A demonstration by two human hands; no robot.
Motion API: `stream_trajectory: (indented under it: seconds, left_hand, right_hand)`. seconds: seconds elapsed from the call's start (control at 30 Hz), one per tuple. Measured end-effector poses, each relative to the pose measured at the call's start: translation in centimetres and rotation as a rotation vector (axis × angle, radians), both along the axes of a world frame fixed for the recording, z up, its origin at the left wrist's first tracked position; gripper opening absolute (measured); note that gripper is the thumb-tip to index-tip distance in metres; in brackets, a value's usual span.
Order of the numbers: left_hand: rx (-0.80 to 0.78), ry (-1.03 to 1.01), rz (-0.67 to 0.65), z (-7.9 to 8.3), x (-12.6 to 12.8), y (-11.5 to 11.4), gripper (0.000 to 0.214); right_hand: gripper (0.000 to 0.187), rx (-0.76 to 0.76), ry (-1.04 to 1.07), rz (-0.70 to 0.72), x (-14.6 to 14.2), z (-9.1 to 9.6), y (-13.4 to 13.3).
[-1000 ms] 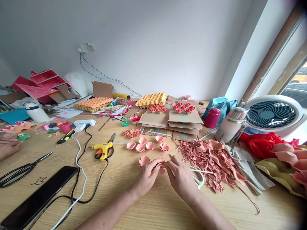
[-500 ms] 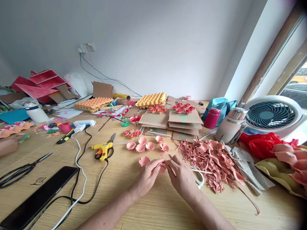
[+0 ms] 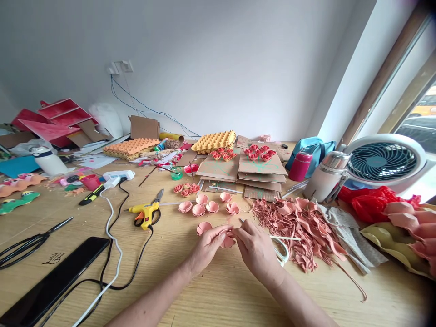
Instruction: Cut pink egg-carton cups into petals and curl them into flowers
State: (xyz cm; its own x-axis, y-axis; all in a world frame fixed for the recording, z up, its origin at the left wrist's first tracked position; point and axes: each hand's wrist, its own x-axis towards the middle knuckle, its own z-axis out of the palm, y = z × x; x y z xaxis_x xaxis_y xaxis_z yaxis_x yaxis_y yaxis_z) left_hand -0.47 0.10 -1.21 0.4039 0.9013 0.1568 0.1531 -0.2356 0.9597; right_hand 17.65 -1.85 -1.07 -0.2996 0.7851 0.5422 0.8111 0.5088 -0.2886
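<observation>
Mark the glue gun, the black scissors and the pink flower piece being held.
glue gun [image 3: 145, 210], head view, on its yellow body.
black scissors [image 3: 51, 230], head view, on the blades near the pivot.
pink flower piece [image 3: 227, 241], head view, on its visible lower petal.

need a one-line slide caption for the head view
Left hand and right hand pinch a pink flower at the table, between a glue gun and pink scraps.
</observation>
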Motion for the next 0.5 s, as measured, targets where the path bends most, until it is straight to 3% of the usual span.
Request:
stream_trajectory:
  seconds: [0.3, 0.5]
  left_hand:
    - [0.203, 0.048, 0.009, 0.23, 0.45, -0.57, 0.037]
    - [0.181, 0.088, 0.012, -0.23, 0.36, -0.53, 0.037]
  right_hand:
    - [0.017, -0.166, 0.191, 0.002, 0.02, 0.38, -0.09]
    - [0.015, -0.199, 0.168, -0.029, 0.02, 0.19, 0.12]
